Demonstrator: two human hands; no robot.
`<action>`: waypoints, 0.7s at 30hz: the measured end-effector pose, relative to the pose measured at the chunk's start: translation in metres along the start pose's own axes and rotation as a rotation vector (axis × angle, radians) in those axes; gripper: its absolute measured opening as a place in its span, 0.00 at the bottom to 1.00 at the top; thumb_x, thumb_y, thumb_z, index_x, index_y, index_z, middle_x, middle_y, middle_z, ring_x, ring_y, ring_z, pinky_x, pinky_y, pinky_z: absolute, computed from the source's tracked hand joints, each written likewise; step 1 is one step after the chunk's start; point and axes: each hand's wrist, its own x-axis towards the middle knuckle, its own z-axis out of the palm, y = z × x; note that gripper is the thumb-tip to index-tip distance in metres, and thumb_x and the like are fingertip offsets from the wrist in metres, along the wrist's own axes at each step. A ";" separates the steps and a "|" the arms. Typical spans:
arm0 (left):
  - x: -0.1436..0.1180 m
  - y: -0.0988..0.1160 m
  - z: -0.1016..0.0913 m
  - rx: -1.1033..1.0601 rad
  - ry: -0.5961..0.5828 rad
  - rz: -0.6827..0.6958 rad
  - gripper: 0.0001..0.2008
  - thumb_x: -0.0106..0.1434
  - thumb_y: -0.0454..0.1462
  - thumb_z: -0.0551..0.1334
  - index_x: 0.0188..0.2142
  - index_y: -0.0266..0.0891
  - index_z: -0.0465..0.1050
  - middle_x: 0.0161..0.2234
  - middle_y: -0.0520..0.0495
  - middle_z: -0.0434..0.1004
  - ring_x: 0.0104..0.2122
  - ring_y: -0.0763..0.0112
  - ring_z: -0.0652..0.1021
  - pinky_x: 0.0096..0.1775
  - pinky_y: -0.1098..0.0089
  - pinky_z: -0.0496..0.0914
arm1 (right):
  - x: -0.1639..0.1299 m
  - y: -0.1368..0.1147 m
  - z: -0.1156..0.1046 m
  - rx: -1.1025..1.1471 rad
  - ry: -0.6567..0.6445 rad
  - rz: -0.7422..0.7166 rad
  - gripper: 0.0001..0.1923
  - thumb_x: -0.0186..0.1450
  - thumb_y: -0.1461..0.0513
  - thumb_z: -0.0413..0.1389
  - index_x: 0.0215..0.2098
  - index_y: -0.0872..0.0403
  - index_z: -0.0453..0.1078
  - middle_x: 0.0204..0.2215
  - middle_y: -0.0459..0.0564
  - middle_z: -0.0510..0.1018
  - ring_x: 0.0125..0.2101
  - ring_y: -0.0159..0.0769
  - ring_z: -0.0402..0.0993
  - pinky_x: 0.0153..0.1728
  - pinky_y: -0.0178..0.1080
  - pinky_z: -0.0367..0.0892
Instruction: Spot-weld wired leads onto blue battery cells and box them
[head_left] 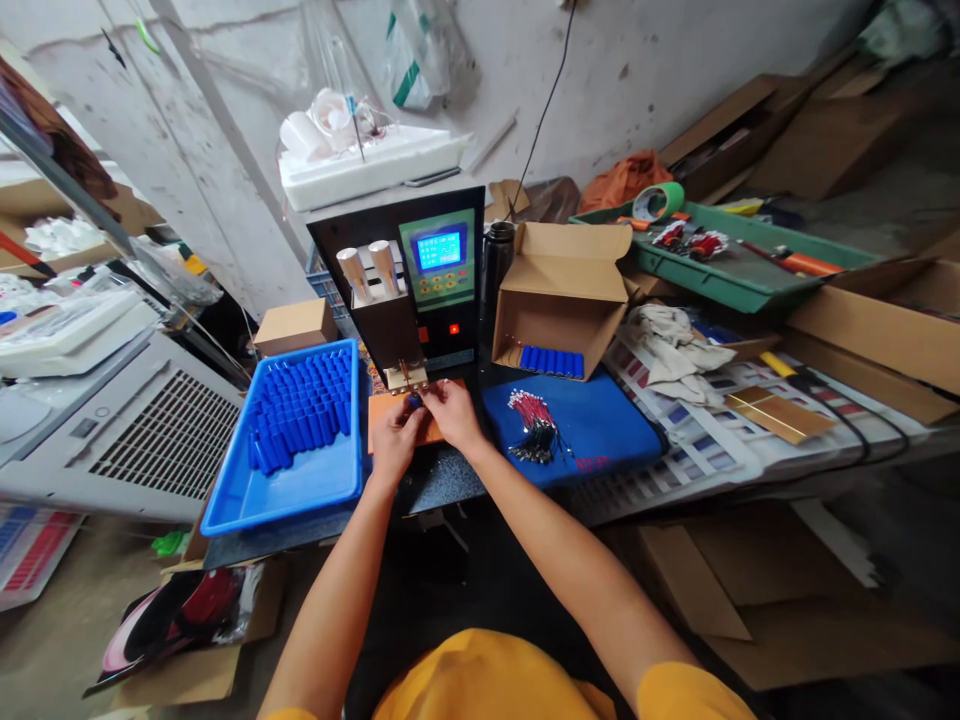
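My left hand [395, 437] is closed on a small blue cylindrical battery cell [414, 400], held right under the copper electrode tips of a black spot welder [386, 335]. From the right, my right hand [454, 415] pinches close against the same cell; what lies between its fingertips is too small to make out. An orange pad [379, 412] is beneath both hands. Left of them, many blue cells [300, 410] stand in rows inside a blue plastic tray [281, 512]. A bunch of red and black wire leads [536, 425] lies on a blue cloth-like mat [600, 430] to the right.
An open cardboard box [562, 285] behind the mat holds a row of blue cells [551, 361]. A dark bottle [498, 255] stands beside the welder. At the back right is a green tray [757, 285] with tape and tools. A closed small carton [295, 326] sits behind the blue tray.
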 end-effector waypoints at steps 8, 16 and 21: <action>0.000 -0.001 0.000 0.015 0.010 -0.012 0.16 0.59 0.44 0.64 0.42 0.37 0.80 0.30 0.48 0.81 0.29 0.70 0.77 0.32 0.72 0.71 | 0.001 -0.001 0.000 0.065 -0.029 0.004 0.05 0.63 0.60 0.57 0.31 0.53 0.71 0.31 0.50 0.80 0.33 0.39 0.77 0.37 0.38 0.69; 0.000 0.000 0.001 -0.014 -0.004 -0.029 0.16 0.58 0.44 0.64 0.42 0.37 0.80 0.34 0.46 0.82 0.33 0.67 0.79 0.36 0.70 0.73 | -0.007 -0.005 -0.014 0.078 -0.099 -0.026 0.11 0.62 0.54 0.57 0.31 0.54 0.69 0.29 0.47 0.77 0.32 0.35 0.73 0.34 0.35 0.67; -0.001 -0.002 0.001 -0.006 -0.012 -0.014 0.15 0.58 0.44 0.64 0.39 0.36 0.79 0.28 0.49 0.79 0.27 0.71 0.76 0.31 0.73 0.70 | -0.012 -0.009 -0.021 -0.072 -0.164 0.013 0.13 0.59 0.55 0.59 0.23 0.55 0.66 0.21 0.43 0.71 0.24 0.31 0.67 0.26 0.32 0.60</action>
